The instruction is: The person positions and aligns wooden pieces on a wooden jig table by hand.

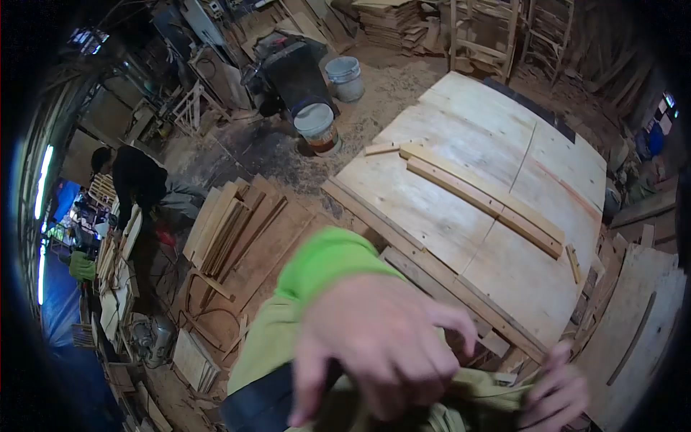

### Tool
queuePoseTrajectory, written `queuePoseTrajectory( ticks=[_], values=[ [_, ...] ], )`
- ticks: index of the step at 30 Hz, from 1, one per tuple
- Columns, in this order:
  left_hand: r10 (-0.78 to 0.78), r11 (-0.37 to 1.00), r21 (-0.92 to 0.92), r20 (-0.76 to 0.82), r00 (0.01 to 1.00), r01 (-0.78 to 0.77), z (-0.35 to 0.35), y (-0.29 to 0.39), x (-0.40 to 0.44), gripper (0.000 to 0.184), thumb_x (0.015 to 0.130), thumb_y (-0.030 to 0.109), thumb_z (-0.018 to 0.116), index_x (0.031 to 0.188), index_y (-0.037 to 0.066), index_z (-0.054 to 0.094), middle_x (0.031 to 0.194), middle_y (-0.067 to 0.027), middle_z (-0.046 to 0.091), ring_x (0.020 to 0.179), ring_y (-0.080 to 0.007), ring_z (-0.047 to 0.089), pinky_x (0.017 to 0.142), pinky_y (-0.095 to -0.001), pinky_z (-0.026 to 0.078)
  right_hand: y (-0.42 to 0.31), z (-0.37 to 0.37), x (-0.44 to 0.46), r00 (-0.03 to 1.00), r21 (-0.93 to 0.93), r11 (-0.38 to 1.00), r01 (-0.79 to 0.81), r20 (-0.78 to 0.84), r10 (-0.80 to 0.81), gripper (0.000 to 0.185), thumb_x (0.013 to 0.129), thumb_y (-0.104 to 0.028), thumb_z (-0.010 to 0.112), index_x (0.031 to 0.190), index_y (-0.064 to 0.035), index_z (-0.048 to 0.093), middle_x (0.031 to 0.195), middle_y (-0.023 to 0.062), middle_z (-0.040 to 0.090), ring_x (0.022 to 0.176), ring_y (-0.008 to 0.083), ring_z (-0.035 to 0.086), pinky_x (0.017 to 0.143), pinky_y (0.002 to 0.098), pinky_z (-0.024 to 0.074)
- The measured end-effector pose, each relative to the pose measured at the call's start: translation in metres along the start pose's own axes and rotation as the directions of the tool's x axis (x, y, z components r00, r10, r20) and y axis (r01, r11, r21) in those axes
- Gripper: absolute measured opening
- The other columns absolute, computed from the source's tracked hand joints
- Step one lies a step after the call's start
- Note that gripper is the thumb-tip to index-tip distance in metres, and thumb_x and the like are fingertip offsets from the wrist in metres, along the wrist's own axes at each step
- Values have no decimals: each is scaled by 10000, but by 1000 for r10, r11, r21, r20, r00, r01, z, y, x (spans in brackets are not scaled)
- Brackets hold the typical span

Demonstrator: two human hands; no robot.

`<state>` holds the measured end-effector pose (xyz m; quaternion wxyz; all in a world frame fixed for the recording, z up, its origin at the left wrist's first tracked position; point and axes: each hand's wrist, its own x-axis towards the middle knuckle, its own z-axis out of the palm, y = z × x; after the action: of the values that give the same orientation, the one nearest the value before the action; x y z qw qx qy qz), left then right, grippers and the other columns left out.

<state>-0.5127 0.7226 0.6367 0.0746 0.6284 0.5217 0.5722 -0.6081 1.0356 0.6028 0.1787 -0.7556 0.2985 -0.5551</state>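
My left hand [381, 345], below a bright green sleeve [331, 263], hangs in front of my body with its back to the camera. Its fingers point down and are spread apart, with nothing visible in them. Motion blurs them a little. Below it are folds of olive-khaki clothing [482, 396] and a dark band [263, 399]. At the lower right, my right hand [558, 392] is beside the edge of that cloth, its fingers partly curled and smeared by motion. Whether it grips the cloth does not show.
A plywood-topped table [461, 237] stands ahead to the right, with long wooden strips [489, 201] on it. Stacked boards [227, 227] lie to the left. Beyond are two buckets [317, 129] and a dark machine [295, 72]. A person [140, 176] bends over at far left.
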Motion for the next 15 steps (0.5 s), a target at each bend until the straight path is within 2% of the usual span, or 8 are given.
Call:
queuePoseTrajectory(
  ticks=[2, 3, 5, 8, 12, 15],
  values=[
    [-7, 990, 141, -127, 992, 25, -12, 42, -7, 292, 1057, 326, 596, 1018, 62, 714, 1101, -126, 710, 1092, -248, 679, 1011, -688, 496, -9, -25, 0, 990, -19, 1000, -22, -142, 19, 243, 987, -287, 723, 975, -52, 787, 901, 70, 701, 868, 247, 659, 792, 424, 550],
    [-20, 964, 264, -34, 999, 28, -24, 67, 3, 191, 1044, 227, 611, 1038, 72, 722, 1086, -106, 717, 1077, -203, 680, 990, -663, 536, -15, -37, 0, 980, -14, 999, -45, -195, 41, 243, 987, -288, 724, 979, -53, 787, 907, 71, 702, 871, 249, 660, 793, 424, 551],
    [42, 946, 322, 13, 999, -44, -37, 110, 10, 155, 1018, 183, 624, 1011, 88, 745, 1091, -61, 739, 1072, -189, 693, 979, -622, 537, -27, -60, 8, 961, 9, 998, -61, -269, 61, 244, 986, -289, 725, 986, -54, 787, 920, 73, 704, 877, 253, 663, 795, 423, 553],
    [61, 947, 315, 21, 998, -64, -81, 132, 24, 153, 1011, 189, 624, 1022, 90, 740, 1080, -57, 733, 1049, -188, 687, 966, -601, 533, -45, -88, 21, 920, 41, 996, -84, -381, 93, 244, 985, -291, 727, 997, -55, 787, 939, 77, 706, 886, 259, 666, 797, 422, 557],
    [143, 951, 275, 26, 989, -145, -162, 93, 39, 154, 1002, 197, 626, 1037, 91, 732, 1064, -51, 725, 1019, -186, 678, 949, -573, 527, -65, -123, 36, 857, 38, 988, -151, -492, 150, 246, 984, -294, 729, 1012, -56, 788, 965, 81, 710, 898, 267, 671, 800, 420, 561],
    [193, 943, 261, 72, 978, -206, -202, 70, 53, 158, 996, 203, 627, 1048, 92, 726, 1053, -47, 719, 996, -185, 672, 936, -551, 523, -88, -122, 47, 817, -20, 982, -186, -559, 144, 248, 984, -296, 731, 1023, -58, 788, 984, 85, 712, 907, 273, 674, 803, 419, 565]
  ],
)
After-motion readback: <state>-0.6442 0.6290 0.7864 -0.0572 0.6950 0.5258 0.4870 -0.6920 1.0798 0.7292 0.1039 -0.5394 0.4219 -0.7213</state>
